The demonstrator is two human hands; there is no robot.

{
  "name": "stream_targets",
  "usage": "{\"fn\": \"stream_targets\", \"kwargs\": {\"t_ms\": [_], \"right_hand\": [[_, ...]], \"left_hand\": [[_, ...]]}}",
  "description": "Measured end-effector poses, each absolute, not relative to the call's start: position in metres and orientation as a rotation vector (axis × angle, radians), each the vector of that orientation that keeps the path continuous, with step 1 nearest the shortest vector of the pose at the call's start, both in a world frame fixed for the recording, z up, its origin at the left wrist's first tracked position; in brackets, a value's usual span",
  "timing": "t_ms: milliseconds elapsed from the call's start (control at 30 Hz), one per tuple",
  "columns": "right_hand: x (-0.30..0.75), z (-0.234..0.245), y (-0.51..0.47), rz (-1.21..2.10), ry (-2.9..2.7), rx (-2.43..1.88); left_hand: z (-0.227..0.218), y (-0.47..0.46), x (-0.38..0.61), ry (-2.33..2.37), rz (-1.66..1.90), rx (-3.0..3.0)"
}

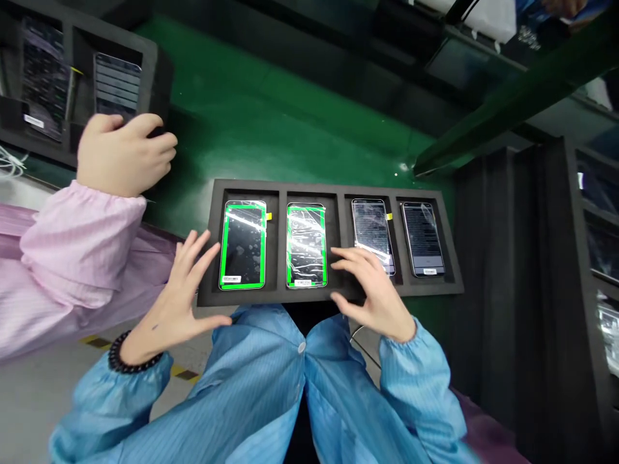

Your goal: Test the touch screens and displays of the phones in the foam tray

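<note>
Four phones (306, 248) line a tray (251, 297), green tabletop (271, 129) beyond it. Left hand (176, 306) and right hand (374, 293), fingers apart, border its near side.

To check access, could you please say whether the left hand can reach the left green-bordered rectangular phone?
Likely yes: the left hand is spread beside the left green-bordered rectangular phone, with no other hand between.

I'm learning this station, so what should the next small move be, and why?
Probably ease the right hand left onto the second phone from the left in the tray, since that hand is open, close to the phone's right edge.
</note>
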State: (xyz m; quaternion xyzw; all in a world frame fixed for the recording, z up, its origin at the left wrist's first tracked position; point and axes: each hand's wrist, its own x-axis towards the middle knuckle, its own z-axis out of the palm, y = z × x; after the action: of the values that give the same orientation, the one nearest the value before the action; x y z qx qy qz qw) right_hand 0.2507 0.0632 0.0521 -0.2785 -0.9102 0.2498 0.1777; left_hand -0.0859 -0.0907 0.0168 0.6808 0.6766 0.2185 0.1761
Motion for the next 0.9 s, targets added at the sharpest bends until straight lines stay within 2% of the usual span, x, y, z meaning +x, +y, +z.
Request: {"fn": "stream_targets", "kwargs": {"t_ms": [267,433,600,900], "right_hand": [[0.255,0.020,0.054,0.379,-2.514,-0.817],[0.248,0.029,0.068,0.510,-2.488,-0.815],[0.245,0.042,0.072,0.424,-2.626,-0.752],[0.212,0.047,0.074,0.361,-2.719,-0.524]], "left_hand": [[0.004,-0.085,-0.079,2.146,0.815,1.866],[0.015,-0.058,-0.075,2.067,0.842,1.952],[0.024,-0.036,-0.064,2.067,1.061,1.922],[0.006,-0.020,-0.058,2.189,1.057,1.820]]}}
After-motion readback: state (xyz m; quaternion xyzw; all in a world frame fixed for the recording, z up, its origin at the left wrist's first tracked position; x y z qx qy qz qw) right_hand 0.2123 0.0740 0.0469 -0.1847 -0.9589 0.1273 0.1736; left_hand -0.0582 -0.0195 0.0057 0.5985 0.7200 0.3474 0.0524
